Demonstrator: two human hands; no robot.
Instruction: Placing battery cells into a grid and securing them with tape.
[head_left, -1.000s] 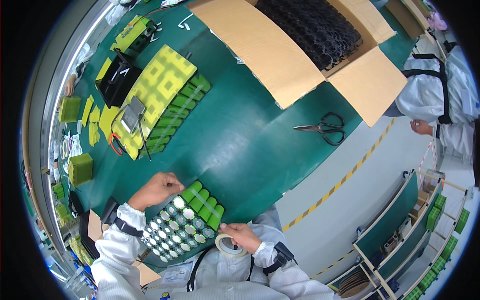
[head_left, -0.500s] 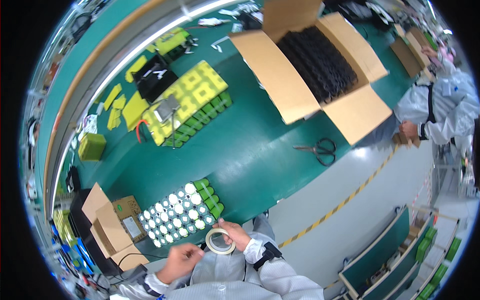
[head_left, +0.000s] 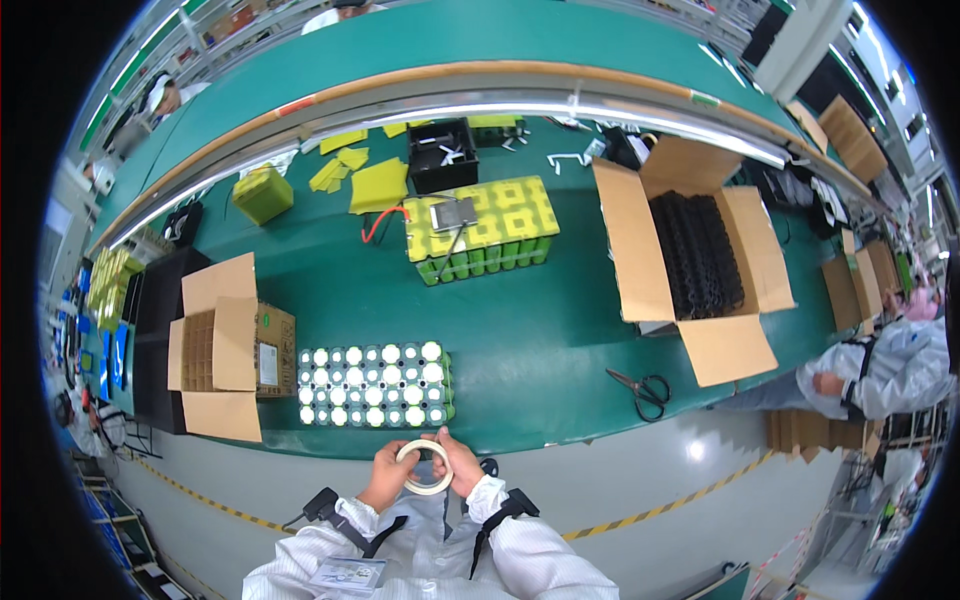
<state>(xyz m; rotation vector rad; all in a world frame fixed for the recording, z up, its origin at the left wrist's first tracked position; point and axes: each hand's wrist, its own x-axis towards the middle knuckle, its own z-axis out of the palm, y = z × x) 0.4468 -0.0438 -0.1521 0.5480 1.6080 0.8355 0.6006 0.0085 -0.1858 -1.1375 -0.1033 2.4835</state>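
Both of my hands hold a roll of pale tape (head_left: 423,467) just in front of the table's near edge. My left hand (head_left: 386,474) grips its left side and my right hand (head_left: 459,464) grips its right side. Right beyond the roll, on the green table (head_left: 540,340), lies a block of green battery cells (head_left: 373,384) with round white tops facing up. Farther back sits a larger pack of cells covered with yellow-green sheet (head_left: 480,228) and a small grey board on top.
An open cardboard box (head_left: 215,345) stands left of the cell block. A big open box of black holders (head_left: 697,255) is at the right, with scissors (head_left: 640,386) near the front edge. A black tray (head_left: 442,153) and yellow sheets lie at the back. A seated person (head_left: 880,365) is far right.
My left hand has left the cell block and joined my right hand on the tape roll. The view has swung so the table now lies level across it.
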